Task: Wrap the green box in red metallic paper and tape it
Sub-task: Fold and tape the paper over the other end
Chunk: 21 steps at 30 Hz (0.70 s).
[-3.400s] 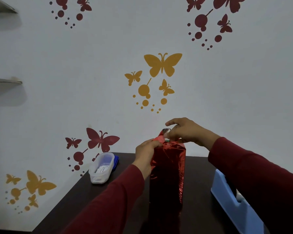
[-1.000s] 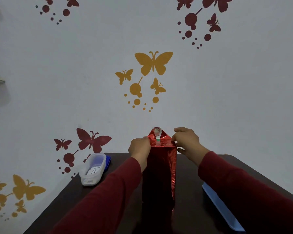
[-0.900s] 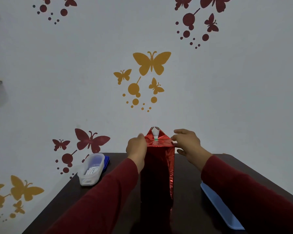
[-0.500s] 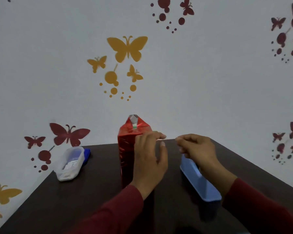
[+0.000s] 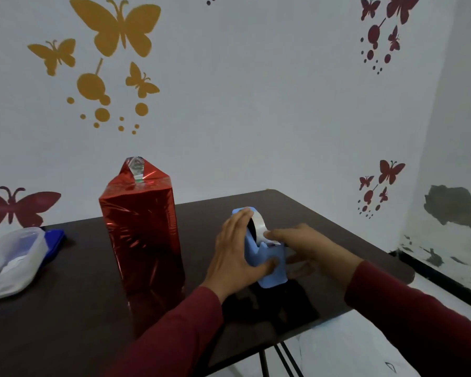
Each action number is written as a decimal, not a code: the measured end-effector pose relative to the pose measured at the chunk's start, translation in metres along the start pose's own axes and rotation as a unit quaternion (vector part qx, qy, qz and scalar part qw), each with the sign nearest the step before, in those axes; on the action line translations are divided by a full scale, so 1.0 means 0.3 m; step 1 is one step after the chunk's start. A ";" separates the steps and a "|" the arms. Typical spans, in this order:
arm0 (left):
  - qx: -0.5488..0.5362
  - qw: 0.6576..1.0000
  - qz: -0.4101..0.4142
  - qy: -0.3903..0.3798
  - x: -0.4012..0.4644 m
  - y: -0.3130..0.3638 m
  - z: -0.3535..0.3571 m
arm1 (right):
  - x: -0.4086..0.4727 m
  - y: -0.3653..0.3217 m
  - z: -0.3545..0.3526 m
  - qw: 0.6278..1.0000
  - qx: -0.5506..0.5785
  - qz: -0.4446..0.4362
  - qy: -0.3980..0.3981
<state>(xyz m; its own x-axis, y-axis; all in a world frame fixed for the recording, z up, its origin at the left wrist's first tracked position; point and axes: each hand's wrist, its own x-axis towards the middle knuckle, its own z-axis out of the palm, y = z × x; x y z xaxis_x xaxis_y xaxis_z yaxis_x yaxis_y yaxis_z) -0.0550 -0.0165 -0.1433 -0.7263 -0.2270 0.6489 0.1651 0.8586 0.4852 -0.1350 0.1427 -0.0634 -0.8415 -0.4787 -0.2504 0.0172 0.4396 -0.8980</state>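
The box wrapped in red metallic paper (image 5: 140, 229) stands upright on the dark table (image 5: 65, 308), untouched. Its top flap rises to a point with a silver strip, and a sliver of green shows below it. To its right sits a blue tape dispenser (image 5: 269, 263) with a clear tape roll (image 5: 259, 227). My left hand (image 5: 234, 251) grips the dispenser's left side, thumb under its front. My right hand (image 5: 307, 244) reaches from the right, fingertips at the tape end on the dispenser's cutter.
A translucent plastic container (image 5: 11, 257) with a blue lid (image 5: 55, 239) beside it lies at the table's left. The table's right edge and corner lie close behind my right hand, with black legs and pale floor below. A butterfly-decorated wall stands behind.
Both hands left the top of the wrapped box and moved right to the tape dispenser. My view swung right and down. The box stands alone.
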 end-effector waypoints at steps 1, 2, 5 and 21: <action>-0.001 1.000 0.001 -0.002 -0.004 -0.007 0.000 | -0.001 -0.004 0.004 1.000 0.017 0.011 -0.023; -0.005 1.000 -0.004 -0.003 -0.007 -0.007 -0.001 | 0.000 -0.011 0.007 0.999 0.027 0.020 -0.035; -0.012 1.000 -0.015 -0.006 -0.012 0.000 -0.004 | 0.010 -0.030 0.012 0.996 0.049 0.051 -0.050; -0.024 0.999 -0.005 -0.026 -0.011 0.000 -0.011 | -0.050 0.041 0.051 0.963 0.268 -0.022 0.001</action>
<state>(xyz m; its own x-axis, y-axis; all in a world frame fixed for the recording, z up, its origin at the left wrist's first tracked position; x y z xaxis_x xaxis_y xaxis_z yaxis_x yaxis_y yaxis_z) -0.0503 -0.0173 -0.1434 -0.7619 -0.2100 0.6127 0.1882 0.8334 0.5197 -0.1138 0.1436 -0.0761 -0.8486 -0.4863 -0.2084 0.2579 -0.0363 -0.9655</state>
